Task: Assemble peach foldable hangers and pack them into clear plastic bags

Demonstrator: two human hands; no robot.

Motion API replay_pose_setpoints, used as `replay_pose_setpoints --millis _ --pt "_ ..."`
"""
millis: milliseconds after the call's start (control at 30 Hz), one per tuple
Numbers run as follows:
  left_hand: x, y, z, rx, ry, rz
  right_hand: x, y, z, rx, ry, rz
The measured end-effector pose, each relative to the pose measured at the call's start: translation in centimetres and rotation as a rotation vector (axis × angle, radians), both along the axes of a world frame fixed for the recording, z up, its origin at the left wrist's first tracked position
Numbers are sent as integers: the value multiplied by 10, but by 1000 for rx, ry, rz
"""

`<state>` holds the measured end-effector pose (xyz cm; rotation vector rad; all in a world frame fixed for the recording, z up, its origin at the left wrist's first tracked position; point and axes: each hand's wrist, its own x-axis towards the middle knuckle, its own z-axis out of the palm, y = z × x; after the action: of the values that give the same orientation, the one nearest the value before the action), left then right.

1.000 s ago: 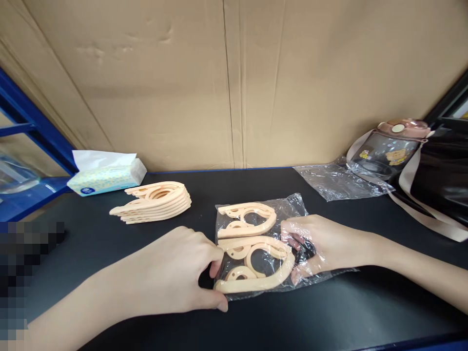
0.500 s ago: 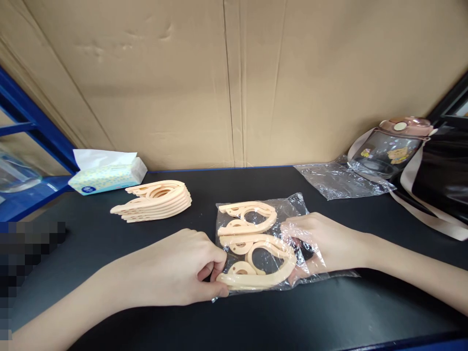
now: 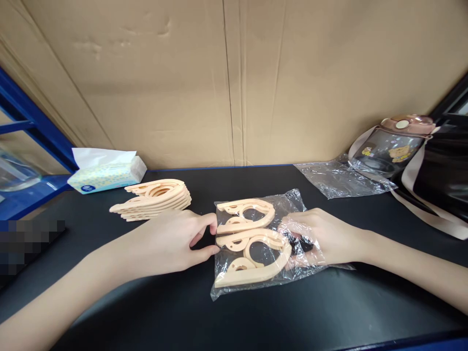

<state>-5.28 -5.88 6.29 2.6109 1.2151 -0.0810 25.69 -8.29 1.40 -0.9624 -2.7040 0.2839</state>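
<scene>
Two pairs of cream folding hangers, an upper hanger (image 3: 252, 225) and a lower hanger (image 3: 270, 273), lie flat side by side inside a clear plastic bag (image 3: 281, 197). My right hand (image 3: 318, 239) reaches in at the bag's right end, with film over its fingers. Its thumb and fingers curve around the rounded end of the lower hanger; the exact contact is partly hidden. At the bag's left edge, my left hand (image 3: 171, 239) has thumb and forefinger apart, their tips close to the hanger ends. Behind it stands a stack of matching hangers (image 3: 161, 195).
A tissue pack (image 3: 109, 173) sits at the back left of the black table (image 3: 256, 321). Toward the back right lie another clear bag (image 3: 329, 183) and a strapped water bottle (image 3: 395, 146), beside a dark bag (image 3: 449, 180). Cardboard (image 3: 164, 97) walls the back.
My left hand has let go of the bag's lower left corner and moved up along its left edge, fingers parting. The bag and my right hand have shifted slightly left and up.
</scene>
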Motion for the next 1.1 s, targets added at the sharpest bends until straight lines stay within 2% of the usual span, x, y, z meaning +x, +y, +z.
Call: replay_pose_setpoints --millis 200,433,600,767,900,1000,1100 --pt "2 8 -8 -83 -25 10 -2 0 -1 12 14 14" --pt "0 9 -6 -110 -32 19 0 -4 -1 7 0 10" --pt "-6 11 -6 -46 -21 -14 -3 -4 -3 47 -30 -9" --pt "-3 11 -10 146 -35 -5 -8 -5 -6 54 -27 -26" --pt "2 9 -11 260 -57 -103 -9 -6 -6 42 -30 -33" --pt "2 10 -13 253 -35 -172 -9 -8 -5 63 -19 -31" --pt "1 12 -15 235 -11 -173 -8 -7 -5 144 14 -60"
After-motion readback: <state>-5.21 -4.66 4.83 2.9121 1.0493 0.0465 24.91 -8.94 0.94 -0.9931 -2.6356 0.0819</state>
